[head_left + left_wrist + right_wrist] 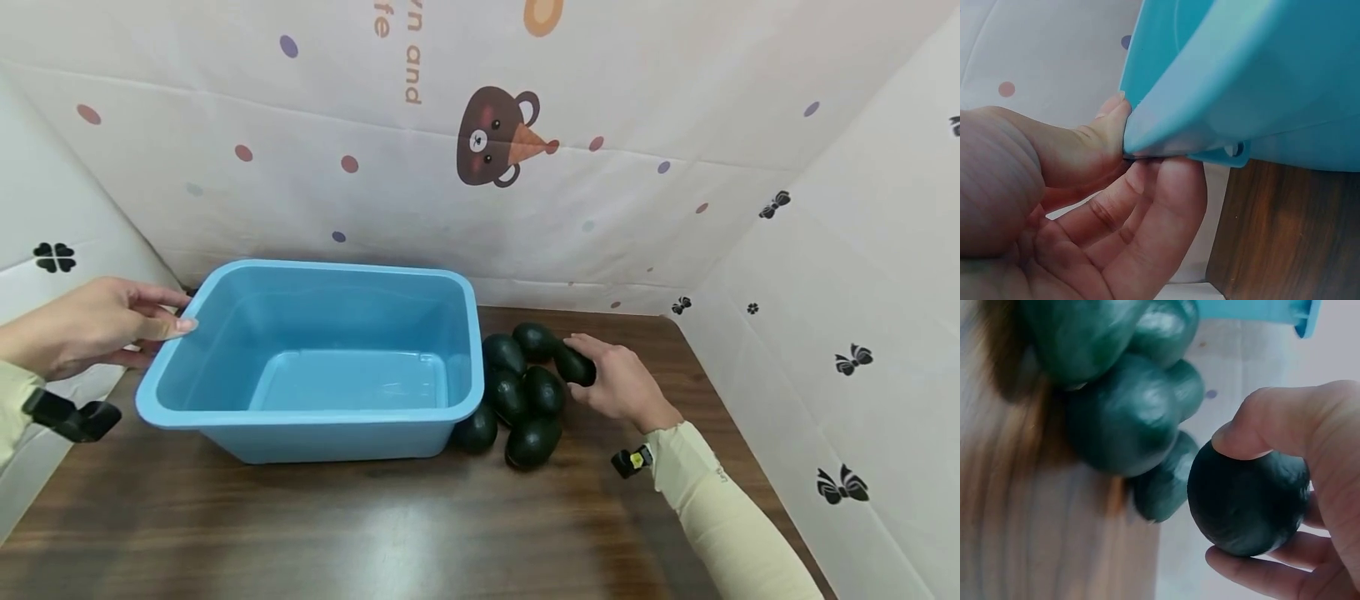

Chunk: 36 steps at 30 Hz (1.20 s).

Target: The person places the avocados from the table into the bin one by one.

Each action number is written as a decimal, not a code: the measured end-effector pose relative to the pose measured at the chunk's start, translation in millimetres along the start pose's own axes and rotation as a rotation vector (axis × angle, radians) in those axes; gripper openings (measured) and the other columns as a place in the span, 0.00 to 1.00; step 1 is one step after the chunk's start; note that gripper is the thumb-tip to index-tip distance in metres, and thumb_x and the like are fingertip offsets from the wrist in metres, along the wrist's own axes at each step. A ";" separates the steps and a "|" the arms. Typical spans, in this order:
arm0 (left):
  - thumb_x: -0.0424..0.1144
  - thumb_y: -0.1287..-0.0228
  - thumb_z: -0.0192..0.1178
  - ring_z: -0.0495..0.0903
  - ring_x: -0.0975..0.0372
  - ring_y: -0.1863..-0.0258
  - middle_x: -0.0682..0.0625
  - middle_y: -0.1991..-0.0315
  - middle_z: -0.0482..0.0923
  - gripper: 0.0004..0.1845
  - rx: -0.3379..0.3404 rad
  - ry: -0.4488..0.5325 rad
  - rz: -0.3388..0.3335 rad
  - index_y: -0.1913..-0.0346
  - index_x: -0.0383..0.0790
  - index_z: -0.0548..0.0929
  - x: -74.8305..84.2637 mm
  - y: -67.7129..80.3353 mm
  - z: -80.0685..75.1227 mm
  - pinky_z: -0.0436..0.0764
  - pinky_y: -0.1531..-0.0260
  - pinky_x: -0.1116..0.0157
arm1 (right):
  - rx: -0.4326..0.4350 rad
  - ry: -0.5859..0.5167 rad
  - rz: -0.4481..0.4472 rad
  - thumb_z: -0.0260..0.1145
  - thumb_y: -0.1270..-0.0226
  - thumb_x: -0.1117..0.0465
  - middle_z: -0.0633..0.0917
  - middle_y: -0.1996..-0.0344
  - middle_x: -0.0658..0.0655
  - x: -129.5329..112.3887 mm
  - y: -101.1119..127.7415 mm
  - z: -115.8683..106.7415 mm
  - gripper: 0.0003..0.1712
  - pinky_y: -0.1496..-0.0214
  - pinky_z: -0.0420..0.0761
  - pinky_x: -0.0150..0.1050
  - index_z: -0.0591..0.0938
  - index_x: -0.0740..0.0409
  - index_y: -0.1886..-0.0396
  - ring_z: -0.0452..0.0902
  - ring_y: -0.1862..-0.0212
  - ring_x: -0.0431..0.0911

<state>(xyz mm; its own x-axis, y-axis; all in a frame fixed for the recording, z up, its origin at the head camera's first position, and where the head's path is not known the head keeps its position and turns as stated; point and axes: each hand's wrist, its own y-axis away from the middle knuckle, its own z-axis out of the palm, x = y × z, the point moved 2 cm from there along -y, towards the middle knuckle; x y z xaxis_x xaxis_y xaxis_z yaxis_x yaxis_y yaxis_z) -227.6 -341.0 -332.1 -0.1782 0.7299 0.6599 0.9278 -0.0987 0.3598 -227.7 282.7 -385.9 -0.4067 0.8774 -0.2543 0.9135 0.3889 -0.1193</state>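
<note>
Glossy dark wood-grain table, pale dotted back wall, brown bear print, white side walls

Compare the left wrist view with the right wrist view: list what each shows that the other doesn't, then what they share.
Only the left wrist view shows the left hand, its thumb and fingers pinching the rim of the blue tub.

Only the right wrist view shows the right hand gripping a dark green avocado, with five other avocados nearby.

Both show part of the tub, the brown wooden tabletop and the pale backdrop with printed dots.
</note>
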 end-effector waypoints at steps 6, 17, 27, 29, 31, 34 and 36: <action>0.50 0.24 0.62 0.89 0.54 0.63 0.40 0.57 0.88 0.44 -0.003 0.003 0.001 0.25 0.18 0.56 0.2 2.4 0.0 0.90 0.57 0.45 | 0.002 0.005 -0.029 0.75 0.38 0.57 0.75 0.26 0.64 -16.4 0.7 -12.9 0.40 0.49 0.88 0.54 0.75 0.56 0.26 0.86 0.42 0.62; 0.46 0.21 0.58 0.89 0.54 0.63 0.33 0.54 0.87 0.40 0.000 -0.013 0.019 0.26 0.16 0.55 -1.7 4.9 1.7 0.91 0.58 0.45 | 0.009 -0.015 -0.078 0.75 0.37 0.55 0.77 0.26 0.60 -41.4 -3.1 -33.2 0.40 0.55 0.88 0.42 0.75 0.52 0.25 0.89 0.54 0.48; 0.45 0.19 0.55 0.89 0.54 0.63 0.28 0.52 0.83 0.38 0.006 -0.017 0.006 0.26 0.15 0.54 3.1 2.7 4.1 0.91 0.59 0.47 | 0.024 -0.031 -0.156 0.75 0.38 0.56 0.79 0.29 0.59 -56.0 -13.1 -49.2 0.39 0.52 0.88 0.45 0.76 0.51 0.27 0.88 0.50 0.48; 0.44 0.19 0.55 0.88 0.54 0.63 0.30 0.53 0.84 0.38 0.005 -0.015 0.005 0.26 0.16 0.55 3.6 2.7 4.2 0.91 0.59 0.47 | 0.027 -0.038 -0.162 0.75 0.39 0.56 0.79 0.29 0.58 -58.1 -14.9 -51.0 0.39 0.52 0.88 0.44 0.77 0.50 0.27 0.87 0.49 0.48; 0.45 0.19 0.55 0.88 0.55 0.64 0.30 0.53 0.84 0.38 0.008 -0.018 0.009 0.26 0.16 0.55 3.6 2.6 4.2 0.91 0.59 0.47 | 0.025 -0.041 -0.165 0.75 0.39 0.56 0.79 0.29 0.58 -60.3 -16.9 -52.7 0.39 0.53 0.87 0.42 0.77 0.50 0.27 0.87 0.54 0.46; 0.45 0.19 0.56 0.88 0.55 0.64 0.30 0.53 0.84 0.38 0.011 -0.022 0.013 0.26 0.16 0.55 2.6 2.2 4.0 0.91 0.59 0.46 | 0.016 -0.045 -0.166 0.75 0.39 0.56 0.80 0.29 0.56 -65.1 -19.9 -55.6 0.38 0.56 0.86 0.40 0.77 0.49 0.27 0.85 0.57 0.45; 0.45 0.20 0.56 0.88 0.56 0.64 0.29 0.52 0.84 0.39 0.016 -0.025 0.016 0.25 0.16 0.55 2.3 2.0 4.2 0.91 0.59 0.46 | 0.007 -0.050 -0.168 0.74 0.38 0.55 0.80 0.29 0.56 -68.3 -21.6 -57.9 0.38 0.57 0.86 0.39 0.77 0.49 0.27 0.84 0.60 0.44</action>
<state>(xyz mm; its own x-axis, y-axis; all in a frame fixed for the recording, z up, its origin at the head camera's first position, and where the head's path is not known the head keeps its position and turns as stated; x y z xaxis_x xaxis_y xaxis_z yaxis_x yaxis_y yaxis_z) -224.8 -336.6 -332.6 -0.1553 0.7453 0.6484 0.9357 -0.0996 0.3385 -219.3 230.6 -310.4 -0.5536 0.7851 -0.2778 0.8327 0.5266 -0.1712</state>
